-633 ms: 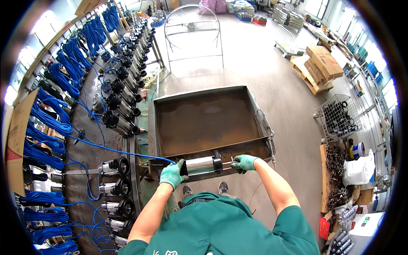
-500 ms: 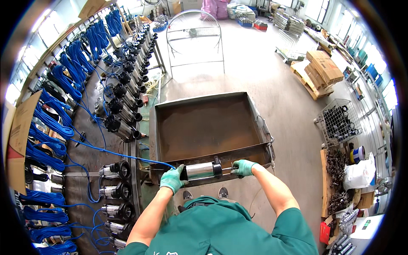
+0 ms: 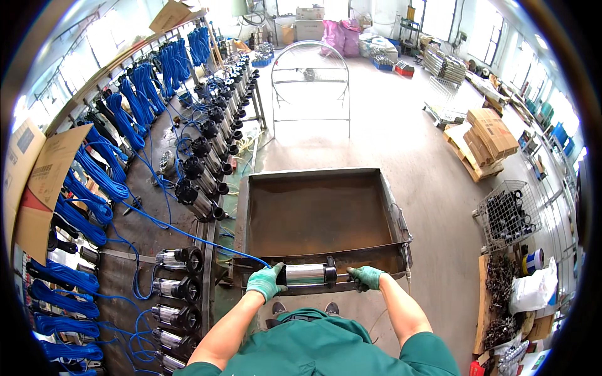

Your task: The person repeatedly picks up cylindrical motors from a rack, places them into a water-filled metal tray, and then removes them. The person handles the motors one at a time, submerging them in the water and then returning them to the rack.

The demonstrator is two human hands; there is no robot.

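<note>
Left hand [image 3: 266, 283] grips the metal cylinder [image 3: 307, 274] at 1 end; right hand [image 3: 365, 277] clasps its rod [image 3: 342, 277] opposite; this likely steadies it at the tank [image 3: 244, 213]

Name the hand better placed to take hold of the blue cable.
Likely the left hand: it holds the metal cylinder at the end nearest the blue cable; the right hand is at the other.

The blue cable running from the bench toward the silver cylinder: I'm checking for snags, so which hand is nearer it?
Left. The left hand is at the blue cable's near end; the right hand is beyond the silver cylinder's right end, away from the cable.
</note>
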